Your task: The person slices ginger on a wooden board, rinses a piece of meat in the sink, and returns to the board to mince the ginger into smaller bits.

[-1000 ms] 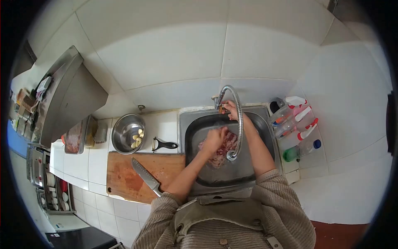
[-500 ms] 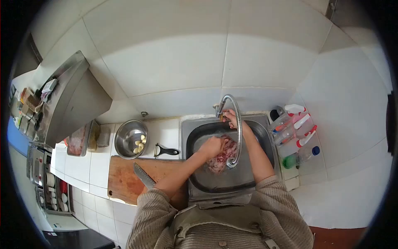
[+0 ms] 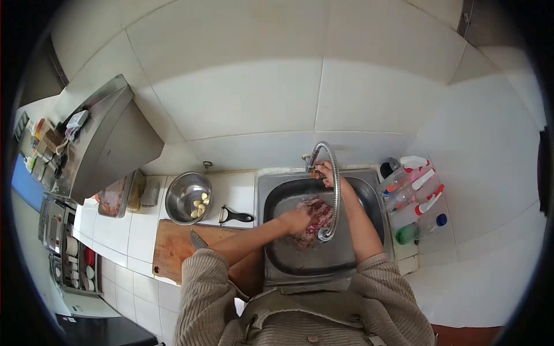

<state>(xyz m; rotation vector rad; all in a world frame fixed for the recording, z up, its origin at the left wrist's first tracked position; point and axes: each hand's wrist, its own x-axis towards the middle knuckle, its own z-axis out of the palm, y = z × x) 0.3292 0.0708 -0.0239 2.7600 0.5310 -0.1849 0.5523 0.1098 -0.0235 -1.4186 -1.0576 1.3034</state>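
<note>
Raw, red-and-white marbled meat (image 3: pixel 316 214) lies in the steel sink (image 3: pixel 363 265), with what looks like water around it. My left hand (image 3: pixel 296 220) is closed on the meat's left side; its fingertips are partly hidden and a little blurred. Up at the back of the sink, my right hand (image 3: pixel 330 175) has its fingers wrapped round the tap handle (image 3: pixel 315 172). The tap's flexible metal spout (image 3: pixel 336 193) arches over my right wrist, and its round head hangs just above the meat.
Left of the sink are a cutting board (image 3: pixel 173 245) with a knife (image 3: pixel 198 239), a black peeler (image 3: pixel 236 216), and a steel bowl (image 3: pixel 179 190) holding peeled garlic cloves (image 3: pixel 199 206). Several spray bottles (image 3: pixel 412 190) crowd the right side. A meat container (image 3: pixel 114 199) stands far left.
My left hand has shifted slightly down on the meat, while my right hand stays at the tap. The whole view has moved a little.
</note>
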